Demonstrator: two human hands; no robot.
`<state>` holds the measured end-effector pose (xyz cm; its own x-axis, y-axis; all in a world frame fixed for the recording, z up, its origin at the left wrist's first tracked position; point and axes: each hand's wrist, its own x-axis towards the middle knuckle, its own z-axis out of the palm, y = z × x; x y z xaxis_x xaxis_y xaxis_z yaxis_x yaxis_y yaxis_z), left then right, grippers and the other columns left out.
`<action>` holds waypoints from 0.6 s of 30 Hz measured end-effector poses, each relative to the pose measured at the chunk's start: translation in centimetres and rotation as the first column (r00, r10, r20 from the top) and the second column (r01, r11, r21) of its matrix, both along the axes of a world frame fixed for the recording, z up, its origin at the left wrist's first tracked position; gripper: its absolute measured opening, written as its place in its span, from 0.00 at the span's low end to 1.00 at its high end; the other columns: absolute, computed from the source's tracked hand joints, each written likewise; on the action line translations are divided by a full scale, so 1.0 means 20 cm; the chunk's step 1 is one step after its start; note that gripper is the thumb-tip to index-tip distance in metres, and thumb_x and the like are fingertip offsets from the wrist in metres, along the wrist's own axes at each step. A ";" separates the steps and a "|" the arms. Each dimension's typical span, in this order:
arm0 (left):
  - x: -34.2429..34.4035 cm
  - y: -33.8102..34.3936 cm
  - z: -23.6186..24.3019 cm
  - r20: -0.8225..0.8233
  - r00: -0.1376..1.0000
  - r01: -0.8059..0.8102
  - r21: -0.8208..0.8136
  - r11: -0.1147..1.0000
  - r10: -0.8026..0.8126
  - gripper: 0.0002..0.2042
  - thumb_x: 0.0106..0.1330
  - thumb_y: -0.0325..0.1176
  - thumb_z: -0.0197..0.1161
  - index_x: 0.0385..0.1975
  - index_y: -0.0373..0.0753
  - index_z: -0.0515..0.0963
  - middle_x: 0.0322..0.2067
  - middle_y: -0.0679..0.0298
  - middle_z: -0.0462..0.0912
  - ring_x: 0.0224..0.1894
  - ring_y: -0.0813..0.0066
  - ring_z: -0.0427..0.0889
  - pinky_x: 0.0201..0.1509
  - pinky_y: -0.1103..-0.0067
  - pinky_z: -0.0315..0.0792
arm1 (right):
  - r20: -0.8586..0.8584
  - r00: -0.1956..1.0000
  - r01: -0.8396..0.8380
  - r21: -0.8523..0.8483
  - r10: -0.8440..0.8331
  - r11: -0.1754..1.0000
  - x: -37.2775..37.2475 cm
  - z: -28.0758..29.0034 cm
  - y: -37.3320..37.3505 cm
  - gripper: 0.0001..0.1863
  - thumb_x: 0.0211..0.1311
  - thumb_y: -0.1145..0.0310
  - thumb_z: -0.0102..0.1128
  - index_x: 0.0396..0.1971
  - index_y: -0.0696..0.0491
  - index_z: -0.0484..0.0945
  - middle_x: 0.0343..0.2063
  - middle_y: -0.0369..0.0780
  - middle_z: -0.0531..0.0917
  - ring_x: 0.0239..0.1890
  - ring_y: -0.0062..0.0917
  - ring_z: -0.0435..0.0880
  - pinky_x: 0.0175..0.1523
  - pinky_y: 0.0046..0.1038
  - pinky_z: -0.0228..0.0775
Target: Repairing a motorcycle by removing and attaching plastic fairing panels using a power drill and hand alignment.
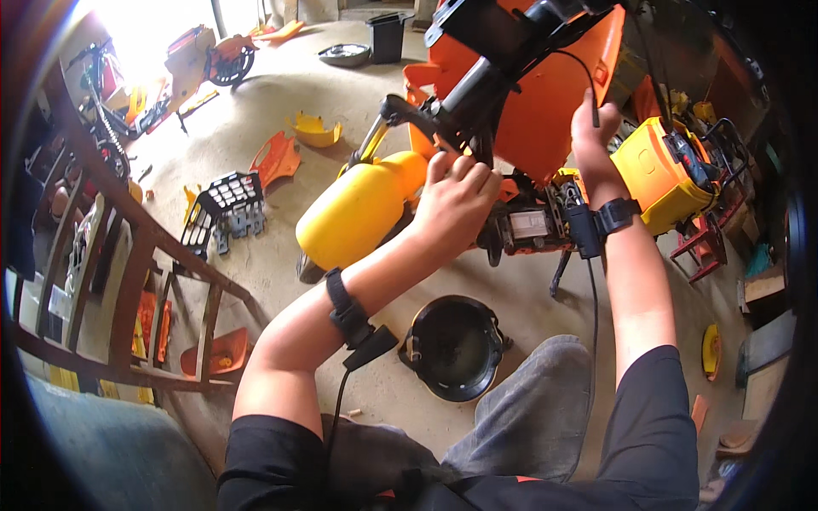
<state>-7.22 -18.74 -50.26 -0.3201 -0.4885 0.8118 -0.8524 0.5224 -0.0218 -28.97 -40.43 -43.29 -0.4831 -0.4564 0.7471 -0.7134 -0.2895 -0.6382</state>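
Note:
A partly stripped motor scooter stands in front of me, with a black steering column (pixel 470 95), a yellow front fender (pixel 354 213) and a large orange body panel (pixel 545 111). My left hand (pixel 456 198) is at the base of the column, its fingers curled inward; what they hold is hidden. At the right edge of the orange panel is my right hand (pixel 596 136), closed against it, its fingers partly out of sight. A thin black cable (pixel 588 72) hangs down in front of that hand. Below the hands sits an exposed frame with a metal-cased part (pixel 528 224).
A black basin (pixel 456 349) lies on the floor before my knees. Leftward are a black grille (pixel 230 204), an orange panel piece (pixel 274 159), a yellow piece (pixel 315 130) and a brown rack (pixel 132 281). A yellow box-like body (pixel 660 175) stands at the right.

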 end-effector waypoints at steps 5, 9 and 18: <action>-0.03 -0.02 -0.08 0.046 0.999 0.019 -0.041 0.999 -0.017 0.21 0.44 0.28 0.62 0.43 0.39 0.76 0.37 0.68 0.75 0.46 0.69 0.72 0.58 0.68 0.55 | 0.321 0.905 -0.287 -0.027 0.281 0.957 -0.04 -0.04 0.10 0.18 0.63 0.61 0.57 0.39 0.64 0.78 0.28 0.49 0.84 0.25 0.39 0.82 0.33 0.37 0.73; -0.01 -0.06 -0.13 0.064 0.996 0.074 -0.096 0.993 -0.068 0.21 0.45 0.29 0.62 0.44 0.40 0.77 0.36 0.70 0.75 0.47 0.73 0.71 0.58 0.69 0.54 | 0.341 0.888 -0.318 -0.027 0.308 0.948 0.04 -0.01 0.27 0.17 0.64 0.64 0.55 0.48 0.58 0.75 0.27 0.44 0.82 0.19 0.26 0.78 0.20 0.29 0.68; 0.05 -0.02 -0.06 -0.018 0.988 0.148 -0.108 0.983 -0.151 0.16 0.44 0.28 0.62 0.37 0.42 0.78 0.31 0.70 0.76 0.39 0.71 0.75 0.52 0.69 0.60 | 0.444 0.816 -0.422 0.017 0.371 0.906 -0.06 -0.01 0.29 0.15 0.66 0.65 0.52 0.45 0.60 0.73 0.16 0.39 0.74 0.09 0.24 0.69 0.13 0.28 0.64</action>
<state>-6.28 -19.23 -51.40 -0.3616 -0.3473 0.8652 -0.7657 0.6401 -0.0630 -30.09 -34.63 -43.49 -0.4971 -0.7435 0.4473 -0.2074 -0.3987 -0.8933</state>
